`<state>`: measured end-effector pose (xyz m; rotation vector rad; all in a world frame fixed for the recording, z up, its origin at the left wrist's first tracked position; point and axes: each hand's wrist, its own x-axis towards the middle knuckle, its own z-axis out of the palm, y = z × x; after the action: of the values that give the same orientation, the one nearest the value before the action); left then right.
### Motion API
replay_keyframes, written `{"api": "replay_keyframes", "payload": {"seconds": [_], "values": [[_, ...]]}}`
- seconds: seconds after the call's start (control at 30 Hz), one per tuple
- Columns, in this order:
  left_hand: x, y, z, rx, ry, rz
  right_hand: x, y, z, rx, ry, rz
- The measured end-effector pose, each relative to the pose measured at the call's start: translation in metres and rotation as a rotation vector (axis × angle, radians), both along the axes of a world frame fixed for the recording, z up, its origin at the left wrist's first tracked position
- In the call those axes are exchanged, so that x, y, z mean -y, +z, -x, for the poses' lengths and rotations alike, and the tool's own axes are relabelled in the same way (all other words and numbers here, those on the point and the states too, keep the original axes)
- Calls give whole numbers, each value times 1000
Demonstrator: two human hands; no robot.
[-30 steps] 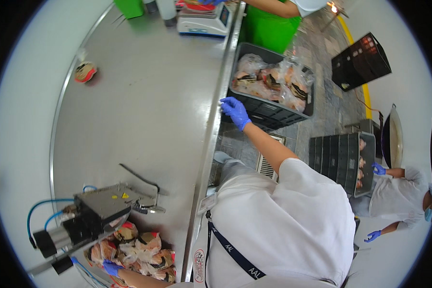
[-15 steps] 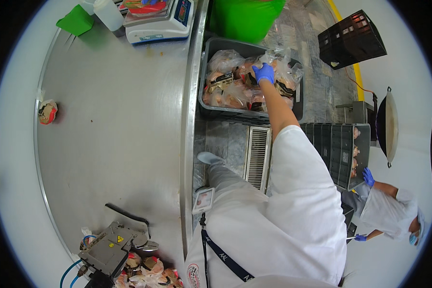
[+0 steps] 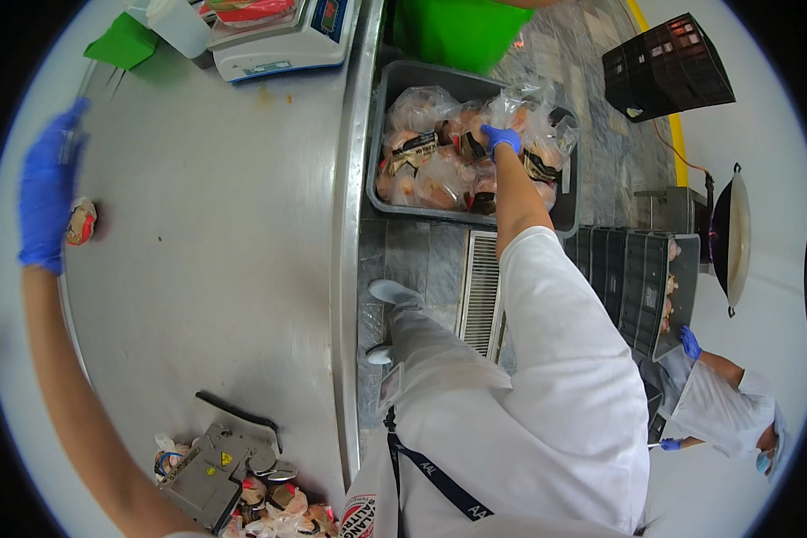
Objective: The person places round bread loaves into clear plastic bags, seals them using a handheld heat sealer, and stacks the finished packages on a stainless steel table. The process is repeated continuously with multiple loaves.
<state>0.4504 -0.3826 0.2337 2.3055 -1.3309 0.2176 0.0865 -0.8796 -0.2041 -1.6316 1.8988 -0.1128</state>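
Observation:
My right hand (image 3: 502,140), in a blue glove, reaches into a grey crate (image 3: 462,215) and grips one of the bagged chickens (image 3: 473,143) there. Several clear bags of what looks like whole raw chicken, with dark and cream labels, fill the crate. My left hand (image 3: 49,193), also gloved in blue, is raised over the far left edge of the steel table. It is blurred, but its fingers look stretched out, with nothing seen in them. Beside it on the table lies a small red-and-cream package (image 3: 82,222).
The steel table (image 3: 215,269) carries a white scale (image 3: 282,40), a green container (image 3: 124,42), a grey clipping machine (image 3: 211,475) and red-and-cream packages (image 3: 282,509). Past the crate stand a green bin (image 3: 462,31) and stacked grey crates (image 3: 623,278). A co-worker (image 3: 726,394) stands beside the stack.
My left hand and forearm have come into view over the table's left side. My right hand stays in the crate, shifted slightly. An arm now shows above the green bin.

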Motion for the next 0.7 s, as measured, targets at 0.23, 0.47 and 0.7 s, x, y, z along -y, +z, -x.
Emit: {"api": "replay_keyframes", "payload": {"seconds": [0.23,0.47,0.7], "values": [[-11,-183,92,63,463,390,29,-8,-9,-212,61,27],[-30,-249,227,-487,487,677,6,8,-18,571,-741,-86],[-31,-152,186,-55,-142,128,17,-3,26,710,-169,-458]]}}
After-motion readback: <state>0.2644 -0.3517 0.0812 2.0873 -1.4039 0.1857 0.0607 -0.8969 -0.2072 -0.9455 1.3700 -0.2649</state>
